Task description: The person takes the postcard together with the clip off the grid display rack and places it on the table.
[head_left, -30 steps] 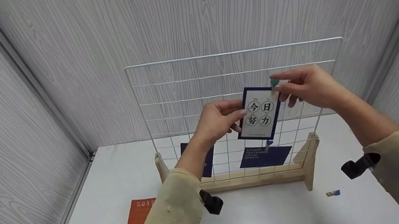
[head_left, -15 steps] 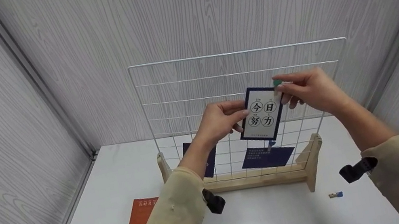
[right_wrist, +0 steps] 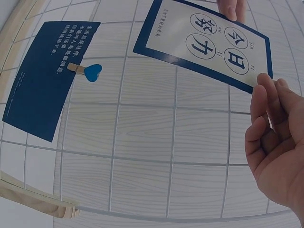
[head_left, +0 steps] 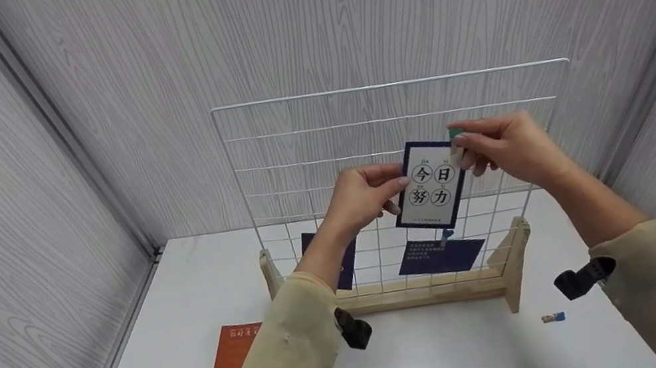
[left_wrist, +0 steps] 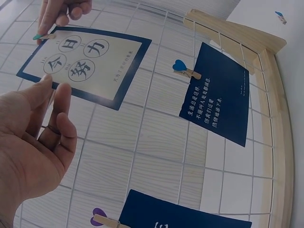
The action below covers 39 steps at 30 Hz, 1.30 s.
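Observation:
A white card with a dark blue border and large circled characters (head_left: 434, 209) is held upright, slightly tilted, against the wire grid (head_left: 373, 250). My left hand (head_left: 361, 201) pinches its left edge between thumb and fingers. At the card's upper right corner, my right hand (head_left: 510, 145) pinches a small wooden clothespin with a green top (left_wrist: 43, 36), which overlaps the corner. The right wrist view shows my right fingertips (right_wrist: 262, 83) right at that corner, the clothespin hidden there. Below hangs a dark blue card (head_left: 448, 255) held on the grid by a blue heart clothespin (right_wrist: 92, 72).
Another dark blue card (left_wrist: 175, 211) hangs at lower left beside a purple heart clothespin (left_wrist: 99, 216). Wooden feet (head_left: 515, 259) support the grid. On the white table lie an orange-red card (head_left: 231, 359), partly behind my left sleeve, and a loose blue-topped clothespin (head_left: 554, 317).
The head view has shifted slightly. Both hands stay at the card; my right thumb now covers more of the clothespin's green top, and its wooden part shows more over the card's corner.

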Available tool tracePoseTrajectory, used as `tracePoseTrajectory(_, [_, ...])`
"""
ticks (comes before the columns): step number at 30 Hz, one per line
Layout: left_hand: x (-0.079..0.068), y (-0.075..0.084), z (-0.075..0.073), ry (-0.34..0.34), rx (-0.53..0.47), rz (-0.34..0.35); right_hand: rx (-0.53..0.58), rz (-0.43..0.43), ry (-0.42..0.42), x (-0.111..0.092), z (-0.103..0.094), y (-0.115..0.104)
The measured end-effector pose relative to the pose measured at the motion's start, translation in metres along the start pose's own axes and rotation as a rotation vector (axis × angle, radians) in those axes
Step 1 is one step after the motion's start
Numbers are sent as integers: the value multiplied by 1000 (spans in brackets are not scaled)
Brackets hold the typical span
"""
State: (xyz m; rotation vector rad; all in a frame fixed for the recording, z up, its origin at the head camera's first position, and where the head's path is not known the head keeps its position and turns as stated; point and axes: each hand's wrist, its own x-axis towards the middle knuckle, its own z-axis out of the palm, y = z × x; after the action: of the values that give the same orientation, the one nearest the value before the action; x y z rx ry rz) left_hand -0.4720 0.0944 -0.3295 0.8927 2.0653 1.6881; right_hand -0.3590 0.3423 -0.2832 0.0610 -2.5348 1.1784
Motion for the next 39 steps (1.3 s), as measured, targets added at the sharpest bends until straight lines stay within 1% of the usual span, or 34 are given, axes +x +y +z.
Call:
tracePoseTrajectory(9, [1,2,0,11,-20,-10,4,30,25,3,3,-1])
tracePoseTrajectory(15, [-1,0,-1,9,-21,11,41,40,28,3,5,-1])
tracePoseTrajectory(23, [0,1,1,18,-19,0,82,58,57,3,5,-2])
tracePoseTrajectory(33, [3,-1,6,31,-21,9,138,68,55,0,4,1])
tracePoseTrajectory(39, [2,-2,7,47,-58,9,198,119,53,-1,5,0])
